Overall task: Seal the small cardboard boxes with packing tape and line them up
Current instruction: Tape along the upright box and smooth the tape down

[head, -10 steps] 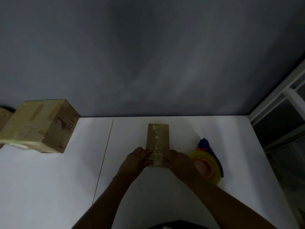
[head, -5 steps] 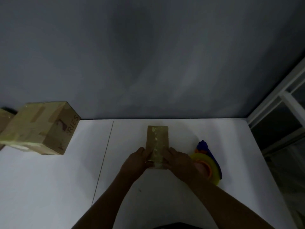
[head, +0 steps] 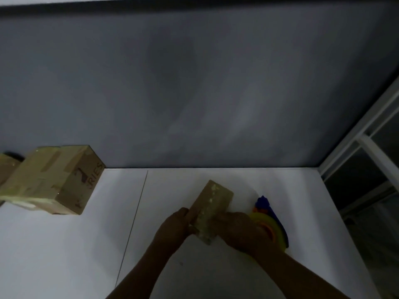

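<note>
A small cardboard box (head: 212, 201) with a strip of tape along its top lies turned at an angle on the white table (head: 64, 244), its far end pointing up and right. My left hand (head: 176, 225) grips its near left side and my right hand (head: 237, 229) grips its near right side. A tape dispenser (head: 271, 225) with a yellow roll and blue body lies just right of my right hand, partly hidden by it. A larger taped cardboard box (head: 54, 180) stands at the far left.
Another box (head: 5, 169) shows partly at the left frame edge behind the larger one. A grey wall (head: 194, 93) rises behind the table. A window frame (head: 367, 158) runs along the table's right edge. A thin seam (head: 133, 223) crosses the tabletop.
The small box, straight before, has been turned clockwise between my hands. Both hands stay on its near end.
</note>
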`<state>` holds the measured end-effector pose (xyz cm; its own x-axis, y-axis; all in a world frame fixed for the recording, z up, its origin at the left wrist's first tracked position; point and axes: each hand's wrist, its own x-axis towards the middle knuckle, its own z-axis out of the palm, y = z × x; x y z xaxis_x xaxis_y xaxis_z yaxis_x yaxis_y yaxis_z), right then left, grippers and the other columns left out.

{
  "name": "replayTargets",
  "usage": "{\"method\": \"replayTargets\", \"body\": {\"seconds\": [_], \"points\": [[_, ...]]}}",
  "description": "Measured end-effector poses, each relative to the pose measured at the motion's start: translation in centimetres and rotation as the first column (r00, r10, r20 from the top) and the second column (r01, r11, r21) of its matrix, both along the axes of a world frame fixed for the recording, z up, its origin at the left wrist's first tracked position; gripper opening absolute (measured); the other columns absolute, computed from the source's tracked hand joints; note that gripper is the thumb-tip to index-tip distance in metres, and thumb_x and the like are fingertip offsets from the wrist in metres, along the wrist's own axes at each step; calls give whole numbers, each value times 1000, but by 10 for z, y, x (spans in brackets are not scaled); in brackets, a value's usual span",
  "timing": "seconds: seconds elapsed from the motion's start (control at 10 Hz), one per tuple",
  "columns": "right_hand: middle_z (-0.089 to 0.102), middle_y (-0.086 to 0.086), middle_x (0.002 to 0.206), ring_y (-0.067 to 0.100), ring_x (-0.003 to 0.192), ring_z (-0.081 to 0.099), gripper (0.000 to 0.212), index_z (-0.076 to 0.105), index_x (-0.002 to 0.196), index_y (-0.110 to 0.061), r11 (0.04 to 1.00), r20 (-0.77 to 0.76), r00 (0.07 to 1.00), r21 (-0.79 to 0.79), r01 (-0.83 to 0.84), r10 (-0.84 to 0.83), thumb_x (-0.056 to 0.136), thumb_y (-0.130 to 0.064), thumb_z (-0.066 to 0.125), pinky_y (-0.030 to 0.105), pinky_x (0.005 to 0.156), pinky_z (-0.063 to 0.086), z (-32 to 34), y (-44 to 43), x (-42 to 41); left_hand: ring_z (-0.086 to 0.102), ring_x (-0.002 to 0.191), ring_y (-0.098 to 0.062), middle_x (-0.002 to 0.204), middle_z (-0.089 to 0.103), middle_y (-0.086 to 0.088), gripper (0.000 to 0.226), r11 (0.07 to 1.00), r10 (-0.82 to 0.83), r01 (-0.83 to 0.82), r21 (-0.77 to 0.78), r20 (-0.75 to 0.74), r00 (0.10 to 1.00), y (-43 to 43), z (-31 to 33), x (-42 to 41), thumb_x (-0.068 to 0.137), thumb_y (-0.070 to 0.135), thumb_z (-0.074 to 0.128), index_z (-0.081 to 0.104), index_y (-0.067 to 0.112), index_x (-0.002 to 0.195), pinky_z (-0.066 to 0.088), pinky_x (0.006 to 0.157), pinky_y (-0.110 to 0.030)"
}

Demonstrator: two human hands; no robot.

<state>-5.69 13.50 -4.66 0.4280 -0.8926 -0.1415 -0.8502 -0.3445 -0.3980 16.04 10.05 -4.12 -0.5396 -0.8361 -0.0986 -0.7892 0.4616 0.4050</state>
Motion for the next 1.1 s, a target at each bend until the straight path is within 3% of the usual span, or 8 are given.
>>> {"method": "replayTargets", "body": {"seconds": [0.1,0.2,0.4,0.5,0.6,0.7,0.9,1.1], "points": [[68,5,106,19,92,67,46,71,103,-18,989,24,989,-25,143,-143,95,-45,34,34,76,58,11,-4,-7,61,104,-7,116,65,10,39,1000,14,-16,-19,-103,995,-3,4,8,94,55,42,62,35,121,47,89,-28],[52,14,135,26,124,46,69,58,126,-20,975,34,978,-78,208,-206,87,-69,31,45,100,38,11,-13,-19,42,132,-13,145,43,3,51,994,-42,24,-104,-178,983,-11,-11,23,94,5,40,49,34,136,37,110,-36],[50,14,136,26,124,42,72,59,126,-15,951,153,942,-39,307,-298,92,-66,20,31,106,31,11,-5,-16,35,136,-24,149,38,-1,86,981,47,-54,-188,-46,998,6,3,-7,80,81,19,41,25,142,27,109,-39],[43,7,138,17,115,48,44,60,124,-19,955,167,944,-40,294,-284,95,-47,44,16,102,32,18,3,-12,26,137,-31,147,41,-1,76,961,-62,113,-251,205,977,-3,-5,-7,77,74,39,43,29,138,36,104,-56],[54,4,125,19,107,54,54,67,108,-21,914,408,849,-75,398,-336,91,-61,36,43,93,50,21,2,-14,38,132,-36,141,50,-3,57,915,-190,243,-322,187,964,-16,-8,-1,75,45,69,55,30,128,34,103,-59],[34,-4,149,19,136,33,77,55,128,-28,901,269,860,94,424,-433,69,-65,22,21,108,22,25,4,-13,46,128,-30,137,53,-3,34,852,-302,310,-422,87,949,-18,-8,1,86,24,51,67,29,116,31,111,-46],[56,-26,123,-5,111,53,32,56,125,-31,974,687,694,207,97,-215,100,-16,41,22,99,41,-38,8,-35,50,111,-9,116,64,3,29,956,-5,-61,-287,-223,975,-4,7,-23,91,30,46,66,25,110,54,89,-40],[54,-5,122,19,114,52,40,54,124,-30,630,224,604,65,774,-765,85,-25,59,34,95,45,0,28,-45,30,131,-25,140,49,-7,58,940,-107,138,-312,112,988,-8,-22,-26,91,58,29,44,22,135,40,95,-44]]}}
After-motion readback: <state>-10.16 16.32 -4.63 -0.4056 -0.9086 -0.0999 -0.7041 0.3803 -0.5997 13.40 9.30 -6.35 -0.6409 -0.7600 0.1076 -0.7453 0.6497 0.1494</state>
